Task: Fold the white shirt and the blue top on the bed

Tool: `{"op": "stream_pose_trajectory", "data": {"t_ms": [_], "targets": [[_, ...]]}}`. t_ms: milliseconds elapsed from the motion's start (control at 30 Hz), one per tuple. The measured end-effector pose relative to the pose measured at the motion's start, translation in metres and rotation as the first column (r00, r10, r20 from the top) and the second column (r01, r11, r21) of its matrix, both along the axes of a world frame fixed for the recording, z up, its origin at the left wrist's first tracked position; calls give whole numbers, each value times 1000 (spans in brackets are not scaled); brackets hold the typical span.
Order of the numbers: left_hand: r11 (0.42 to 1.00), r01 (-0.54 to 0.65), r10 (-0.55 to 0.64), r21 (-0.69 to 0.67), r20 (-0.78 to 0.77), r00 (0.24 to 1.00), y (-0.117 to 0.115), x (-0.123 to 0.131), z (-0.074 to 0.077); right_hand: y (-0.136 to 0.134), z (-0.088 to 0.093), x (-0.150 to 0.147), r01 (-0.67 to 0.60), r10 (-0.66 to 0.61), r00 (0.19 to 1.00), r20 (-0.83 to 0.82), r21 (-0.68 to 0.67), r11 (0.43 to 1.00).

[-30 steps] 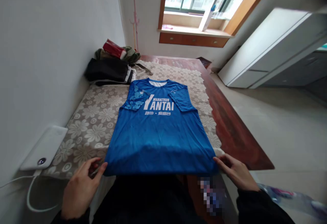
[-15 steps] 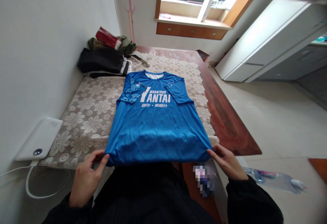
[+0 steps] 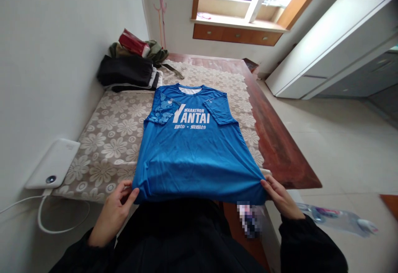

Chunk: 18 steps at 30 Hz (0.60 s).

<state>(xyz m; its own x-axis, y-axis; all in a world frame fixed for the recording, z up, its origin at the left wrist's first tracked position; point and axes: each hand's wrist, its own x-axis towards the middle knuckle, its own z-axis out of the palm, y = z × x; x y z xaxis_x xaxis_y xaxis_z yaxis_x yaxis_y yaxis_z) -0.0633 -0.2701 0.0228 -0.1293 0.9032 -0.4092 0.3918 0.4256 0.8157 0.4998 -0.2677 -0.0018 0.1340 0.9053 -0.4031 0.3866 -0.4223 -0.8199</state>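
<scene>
A blue T-shirt (image 3: pixel 195 152) with white "Marathon Yantai" print lies front up on the tablecloth, collar away from me. Both its sleeves are folded inward over the chest. My left hand (image 3: pixel 116 206) pinches the lower left corner of the hem between thumb and fingers. At the lower right corner, my right hand (image 3: pixel 281 196) grips the hem in the same way. Between my hands the hem is stretched and hangs at the table's near edge, in front of my dark clothing.
A floral tablecloth (image 3: pixel 118 140) covers most of the reddish wooden table (image 3: pixel 286 152). Folded dark clothes (image 3: pixel 127 71) and a red packet (image 3: pixel 133 42) are stacked at the far left. A white power bank (image 3: pixel 54 163) with a cable sits near left. Below right lies a plastic bottle (image 3: pixel 342 219).
The hem's right corner has been drawn outward to the right, and the lower part of the shirt looks flatter and wider. Both hands keep their hold; the view has shifted slightly.
</scene>
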Motion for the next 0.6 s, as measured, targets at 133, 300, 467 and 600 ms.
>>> {"op": "stream_pose_trajectory", "data": {"t_ms": [133,300,467,600], "targets": [[997,80,-80,6,-14,997,-6,2,-5,-3,1,0,31,-35,994,-100,-41,999],[996,87,-88,30,18,996,-12,3,-10,-5,-1,0,-49,22,964,-264,-95,994],[999,24,-15,-36,221,975,-15,11,-13,-11,-5,0,-63,32,959,-281,-105,992],[998,-35,47,-45,295,954,-14,18,-15,-16,-12,-2,-57,9,950,-311,-146,988]]}}
